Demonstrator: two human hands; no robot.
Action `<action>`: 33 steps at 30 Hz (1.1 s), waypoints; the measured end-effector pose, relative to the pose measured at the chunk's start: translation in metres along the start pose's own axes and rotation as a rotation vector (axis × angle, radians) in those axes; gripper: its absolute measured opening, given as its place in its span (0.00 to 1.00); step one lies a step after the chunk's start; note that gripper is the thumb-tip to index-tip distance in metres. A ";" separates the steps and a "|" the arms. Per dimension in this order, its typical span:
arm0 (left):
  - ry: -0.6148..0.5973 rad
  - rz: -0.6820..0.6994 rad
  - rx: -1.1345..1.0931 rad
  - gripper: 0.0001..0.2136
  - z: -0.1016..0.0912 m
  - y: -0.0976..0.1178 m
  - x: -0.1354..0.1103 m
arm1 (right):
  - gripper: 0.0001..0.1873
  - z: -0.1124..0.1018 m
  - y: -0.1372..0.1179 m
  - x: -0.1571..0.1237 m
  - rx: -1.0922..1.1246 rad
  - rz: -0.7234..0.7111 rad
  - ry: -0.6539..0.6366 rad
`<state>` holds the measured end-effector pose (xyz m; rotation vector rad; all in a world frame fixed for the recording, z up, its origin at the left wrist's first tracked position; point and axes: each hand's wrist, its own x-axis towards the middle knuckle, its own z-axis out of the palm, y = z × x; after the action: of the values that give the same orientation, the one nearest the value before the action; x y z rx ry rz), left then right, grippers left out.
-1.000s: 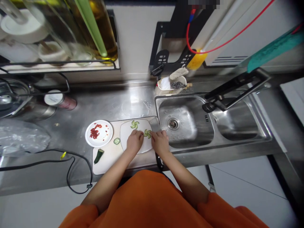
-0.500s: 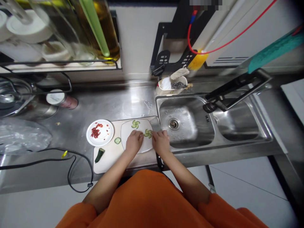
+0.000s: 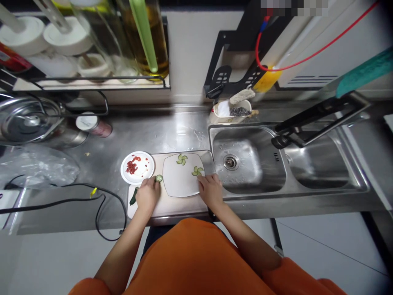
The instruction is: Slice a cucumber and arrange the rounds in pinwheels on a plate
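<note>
On a pale cutting board [image 3: 172,207] lies a white squarish plate [image 3: 181,180]. Two pinwheels of thin cucumber slices sit on it, one cucumber pinwheel [image 3: 181,159] near the far edge and another cucumber pinwheel [image 3: 197,171] at the right. My left hand [image 3: 147,196] is left of the plate, fingers closed at a small stack of cucumber slices [image 3: 159,178]. Partly behind that hand rests a dark green cucumber piece [image 3: 134,196]. My right hand [image 3: 211,191] is at the plate's right edge, fingers curled just below the right pinwheel; what they hold, if anything, is hidden.
A round white plate [image 3: 144,174] with chopped red bits overlaps the board's far left corner. To the right is a double sink [image 3: 250,164] with a black faucet [image 3: 281,141]. A black cable [image 3: 73,200], a plastic bag [image 3: 39,166] and a lidded jar [image 3: 93,124] lie leftward.
My left hand has moved left, off the plate, to the cucumber slices on the board. My right hand stays by the right pinwheel. The view has shifted slightly left.
</note>
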<state>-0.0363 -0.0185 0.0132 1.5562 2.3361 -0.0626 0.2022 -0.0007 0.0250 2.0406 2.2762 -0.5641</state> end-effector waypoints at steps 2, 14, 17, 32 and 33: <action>-0.006 -0.005 0.021 0.16 0.000 0.004 -0.001 | 0.15 0.000 -0.002 -0.001 -0.003 -0.018 0.004; 0.000 0.032 0.014 0.17 0.006 0.002 -0.005 | 0.14 0.002 -0.006 -0.010 -0.027 -0.055 -0.005; 0.023 0.050 0.015 0.17 0.012 -0.001 -0.005 | 0.15 0.003 -0.007 -0.011 -0.028 -0.059 -0.005; 0.058 -0.108 -0.217 0.12 0.009 -0.011 0.003 | 0.13 0.005 -0.018 -0.011 -0.016 -0.114 -0.030; 0.052 -0.111 -0.220 0.12 0.009 -0.012 0.003 | 0.13 0.005 -0.018 -0.011 -0.013 -0.119 -0.029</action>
<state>-0.0458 -0.0227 0.0020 1.3377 2.3758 0.2043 0.1852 -0.0143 0.0272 1.8879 2.3903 -0.5794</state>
